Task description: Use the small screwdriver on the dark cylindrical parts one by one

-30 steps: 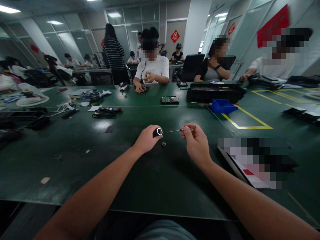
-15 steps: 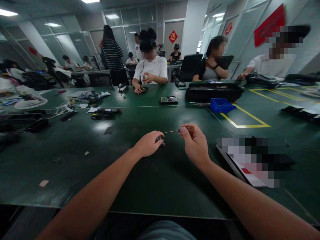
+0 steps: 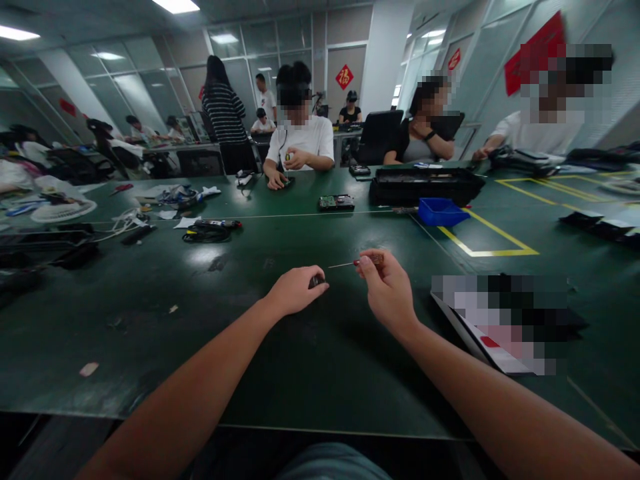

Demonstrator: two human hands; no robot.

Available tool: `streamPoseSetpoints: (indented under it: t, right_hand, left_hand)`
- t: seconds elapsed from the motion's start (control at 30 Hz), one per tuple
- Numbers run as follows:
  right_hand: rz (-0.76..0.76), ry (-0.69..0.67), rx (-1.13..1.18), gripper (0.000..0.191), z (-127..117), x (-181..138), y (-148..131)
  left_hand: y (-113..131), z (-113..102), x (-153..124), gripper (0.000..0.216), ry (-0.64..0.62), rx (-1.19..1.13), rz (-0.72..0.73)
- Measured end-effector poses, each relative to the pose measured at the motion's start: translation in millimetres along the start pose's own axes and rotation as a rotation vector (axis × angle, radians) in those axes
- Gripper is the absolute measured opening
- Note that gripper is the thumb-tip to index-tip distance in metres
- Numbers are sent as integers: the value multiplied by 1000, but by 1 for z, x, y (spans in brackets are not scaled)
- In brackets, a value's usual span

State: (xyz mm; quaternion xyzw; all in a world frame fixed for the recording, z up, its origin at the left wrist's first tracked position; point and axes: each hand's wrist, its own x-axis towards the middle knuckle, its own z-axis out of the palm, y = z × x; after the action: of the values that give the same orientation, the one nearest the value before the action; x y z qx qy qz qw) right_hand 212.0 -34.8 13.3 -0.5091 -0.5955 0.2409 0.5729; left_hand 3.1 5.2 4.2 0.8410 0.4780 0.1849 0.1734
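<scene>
My left hand (image 3: pixel 295 292) is closed around a small dark object (image 3: pixel 316 281), which shows between thumb and fingers just over the green table (image 3: pixel 320 373). Most of that object is hidden, so its kind cannot be made out. In my right hand (image 3: pixel 393 293) is a screwdriver (image 3: pixel 341 265), its reddish handle pinched between thumb and fingers. The thin shaft points left, and its tip stays a little apart from my left hand.
Farther back lie a hard drive (image 3: pixel 337 202), a blue bin (image 3: pixel 443 212), a long black tray (image 3: pixel 425 185) and a coiled black cable (image 3: pixel 213 230). A pale folder-like item (image 3: pixel 477 333) is at right. Across the table a co-worker (image 3: pixel 300 143) handles a small part.
The small object has turned within my left hand: a shiny round part that showed below the thumb is now out of sight. My right hand and the screwdriver have barely moved.
</scene>
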Motion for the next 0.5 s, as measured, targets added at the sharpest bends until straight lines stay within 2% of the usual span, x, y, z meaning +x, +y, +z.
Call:
streamPoseSetpoints:
  t: [0.17,0.37,0.43,0.5]
  right_hand:
    - [2,-16,17,23,-1,0,-2]
    - [7,-36,12,24,-3,0,-4]
    - [3,-34,25,24,-3,0,-3]
    - [0,-29,40,25,-2,0,-1]
  left_hand:
    - [-17,-14,5,22,192,-304,-130]
    - [-29,-40,8,21,392,-1087,-385]
    - [-33,-53,5,21,442,-1269,-474]
    - [-42,-67,0,15,500,-1349,-570]
